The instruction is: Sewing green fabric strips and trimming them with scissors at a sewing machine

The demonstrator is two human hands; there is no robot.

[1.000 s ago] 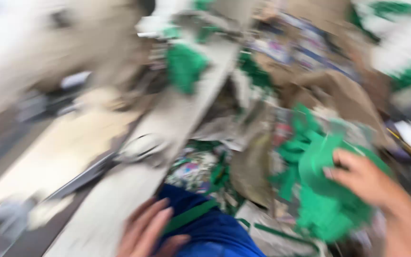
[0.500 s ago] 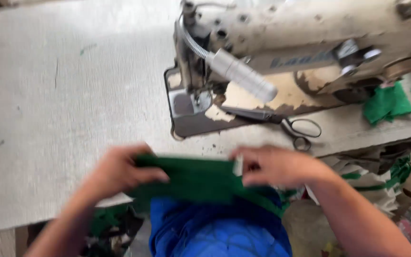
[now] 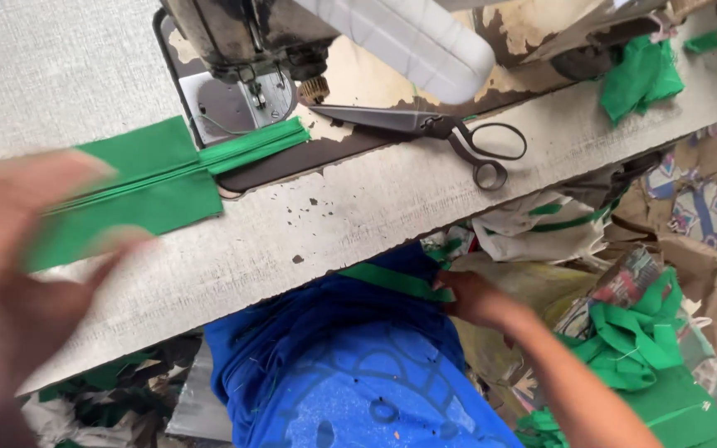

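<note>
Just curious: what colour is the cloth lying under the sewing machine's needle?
Green fabric piece, seen best in the head view.

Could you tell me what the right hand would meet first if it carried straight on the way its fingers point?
Probably the green strip at the fingertips of the right hand, lying on the blue cloth below the table edge. Depth is unclear.

Bare table top (image 3: 475, 195) lay free along the front edge, between the green fabric piece (image 3: 139, 187) and the far right end. Scissors (image 3: 433, 133) blocked the strip just behind it. Sewing machine head (image 3: 251, 37) and its white cylinder (image 3: 408, 41) overhung the back, leaving low clearance at the needle plate (image 3: 221, 108). Left hand (image 3: 18, 274), blurred, covered the left side. Green scrap (image 3: 636, 75) sat at the right rear. Right hand (image 3: 470, 294) was below the table edge among the green strips (image 3: 632, 340).
</note>
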